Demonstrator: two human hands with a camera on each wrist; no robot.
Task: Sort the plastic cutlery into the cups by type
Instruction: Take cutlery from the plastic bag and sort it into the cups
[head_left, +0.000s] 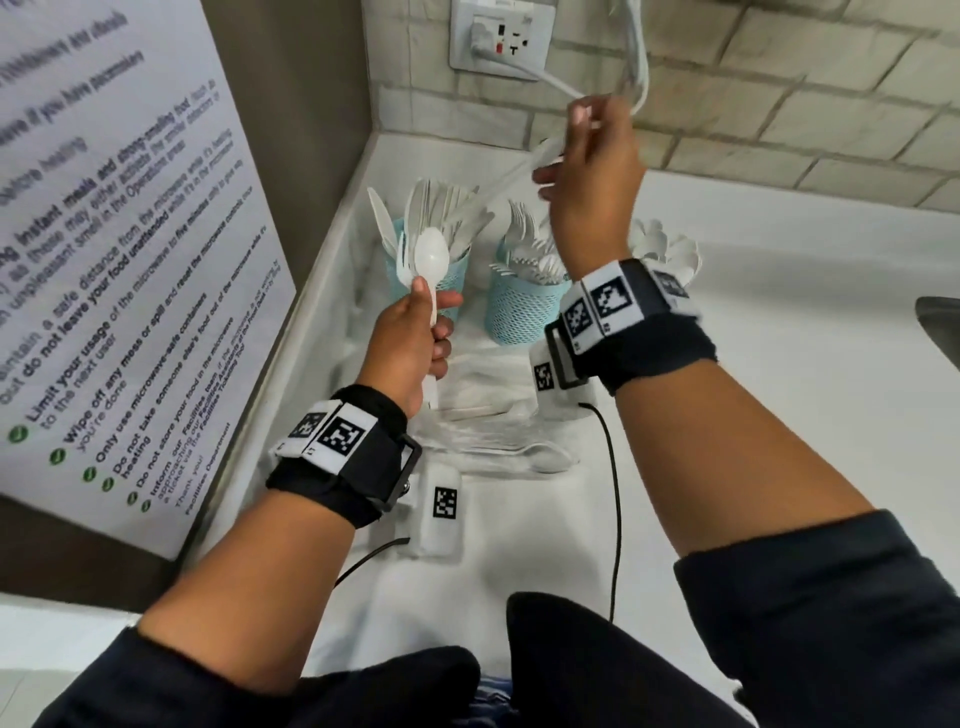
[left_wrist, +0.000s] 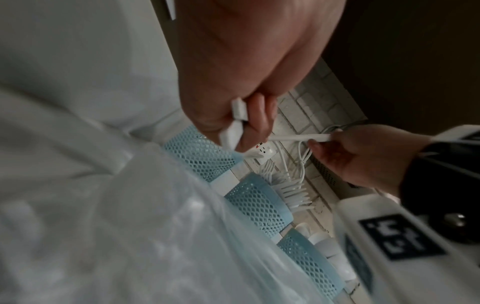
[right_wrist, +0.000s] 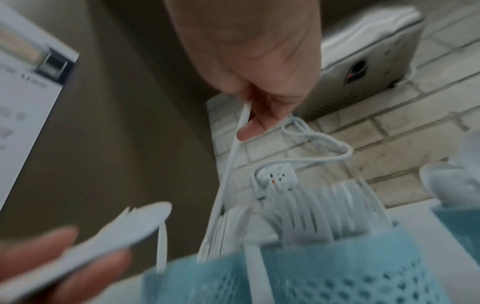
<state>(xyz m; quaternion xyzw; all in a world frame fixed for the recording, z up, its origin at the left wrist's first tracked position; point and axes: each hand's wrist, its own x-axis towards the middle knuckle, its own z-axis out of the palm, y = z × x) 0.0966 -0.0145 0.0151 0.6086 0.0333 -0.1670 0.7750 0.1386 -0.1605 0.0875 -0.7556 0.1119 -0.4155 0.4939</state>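
My left hand (head_left: 428, 325) grips the handle of a white plastic spoon (head_left: 431, 254), bowl up, just in front of the left blue mesh cup (head_left: 449, 283) that holds knives. My right hand (head_left: 584, 122) is raised above the cups and pinches the handle end of a white plastic knife (head_left: 501, 184), whose blade slants down towards the left cup. The middle cup (head_left: 522, 314) holds forks. Spoons (head_left: 665, 247) stick up from the right cup behind my right wrist. In the right wrist view the fingers (right_wrist: 253, 127) pinch the knife (right_wrist: 230, 162) above the fork cup (right_wrist: 324, 267).
More loose white cutlery (head_left: 519, 454) lies on clear plastic on the white counter (head_left: 779, 415) near my left wrist. A wall socket (head_left: 498, 41) with a white cable is behind the cups. A poster (head_left: 104, 260) is on the left, a sink edge (head_left: 940, 322) at the right.
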